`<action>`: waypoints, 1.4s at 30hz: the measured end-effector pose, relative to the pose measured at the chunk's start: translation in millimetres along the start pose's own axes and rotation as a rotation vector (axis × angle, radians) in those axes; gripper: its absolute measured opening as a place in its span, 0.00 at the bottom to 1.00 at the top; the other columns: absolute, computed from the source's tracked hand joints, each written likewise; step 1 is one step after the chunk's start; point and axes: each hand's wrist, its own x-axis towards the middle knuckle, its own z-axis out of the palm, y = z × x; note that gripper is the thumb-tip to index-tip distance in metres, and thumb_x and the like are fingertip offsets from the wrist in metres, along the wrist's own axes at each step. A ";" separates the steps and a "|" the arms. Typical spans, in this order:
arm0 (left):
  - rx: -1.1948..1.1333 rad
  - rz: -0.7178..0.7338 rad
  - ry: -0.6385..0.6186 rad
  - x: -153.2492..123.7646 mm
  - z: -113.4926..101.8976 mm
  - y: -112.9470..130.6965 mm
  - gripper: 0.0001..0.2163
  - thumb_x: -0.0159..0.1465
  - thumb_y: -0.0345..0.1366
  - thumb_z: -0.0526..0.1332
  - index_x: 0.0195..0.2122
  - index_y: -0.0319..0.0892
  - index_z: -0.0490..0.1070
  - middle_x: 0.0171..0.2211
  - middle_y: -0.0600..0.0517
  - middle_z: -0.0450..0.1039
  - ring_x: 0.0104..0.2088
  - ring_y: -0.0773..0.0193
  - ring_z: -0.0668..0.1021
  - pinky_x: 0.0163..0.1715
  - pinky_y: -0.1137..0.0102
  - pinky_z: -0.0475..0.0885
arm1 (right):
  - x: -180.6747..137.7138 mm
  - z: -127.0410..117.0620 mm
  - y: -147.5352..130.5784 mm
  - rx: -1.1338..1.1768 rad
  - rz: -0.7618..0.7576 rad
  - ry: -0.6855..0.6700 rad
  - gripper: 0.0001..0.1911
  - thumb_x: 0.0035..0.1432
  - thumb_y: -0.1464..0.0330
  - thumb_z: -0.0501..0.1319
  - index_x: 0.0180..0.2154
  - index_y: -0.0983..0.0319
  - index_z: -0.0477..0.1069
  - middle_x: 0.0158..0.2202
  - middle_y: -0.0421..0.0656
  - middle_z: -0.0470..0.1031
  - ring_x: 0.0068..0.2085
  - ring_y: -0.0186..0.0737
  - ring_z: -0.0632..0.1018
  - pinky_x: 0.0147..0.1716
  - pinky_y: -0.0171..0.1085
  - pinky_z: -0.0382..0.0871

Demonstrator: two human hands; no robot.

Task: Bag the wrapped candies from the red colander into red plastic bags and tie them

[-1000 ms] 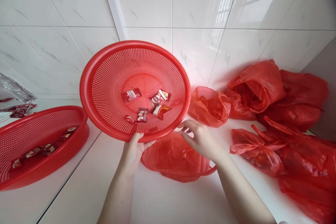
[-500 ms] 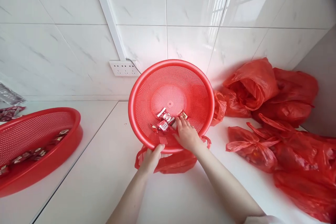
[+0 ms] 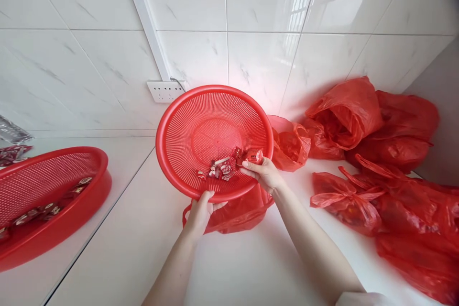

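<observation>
My left hand [image 3: 200, 210] grips the near rim of a round red mesh basket [image 3: 186, 119], which is tilted up toward me above the white counter. Several small red-wrapped candies [image 3: 222, 168] lie in its lower part. My right hand [image 3: 264, 173] is at the basket's right rim with its fingers pinched on one red candy [image 3: 253, 156]. An open red plastic bag [image 3: 236, 213] lies on the counter right under the basket and both hands.
A second red mesh basket [image 3: 82, 201] with several candies sits at the left. Several red plastic bags [image 3: 373, 153] are piled at the right against the tiled wall. A white wall socket [image 3: 165, 91] is behind the basket.
The basket has shifted left and tilted more. My right hand has come out of the pile of candies to the right rim with one candy pinched in its fingers.
</observation>
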 end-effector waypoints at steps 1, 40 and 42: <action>-0.016 0.015 -0.012 1.0 -0.8 0.0 0.10 0.54 0.34 0.63 0.38 0.41 0.69 0.43 0.50 0.76 0.48 0.53 0.78 0.44 0.55 0.79 | -0.6 0.0 0.6 0.011 0.005 -0.002 0.18 0.38 0.68 0.75 0.35 0.64 0.77 0.35 0.42 0.80 0.40 0.39 0.80 0.46 0.40 0.77; -0.061 0.098 0.089 9.9 -9.4 -2.4 0.13 0.50 0.34 0.66 0.38 0.42 0.73 0.38 0.50 0.77 0.43 0.51 0.80 0.39 0.56 0.79 | -31.1 17.1 -13.0 -1.262 -0.509 -0.317 0.15 0.66 0.72 0.52 0.49 0.60 0.73 0.48 0.45 0.78 0.48 0.40 0.78 0.50 0.39 0.71; -0.005 0.031 0.074 6.5 -5.0 -9.7 0.13 0.50 0.35 0.66 0.37 0.43 0.73 0.38 0.49 0.78 0.43 0.48 0.80 0.39 0.54 0.79 | -26.0 18.7 -3.9 -1.365 -0.507 -0.222 0.16 0.66 0.69 0.54 0.54 0.63 0.69 0.53 0.50 0.73 0.55 0.45 0.74 0.54 0.44 0.68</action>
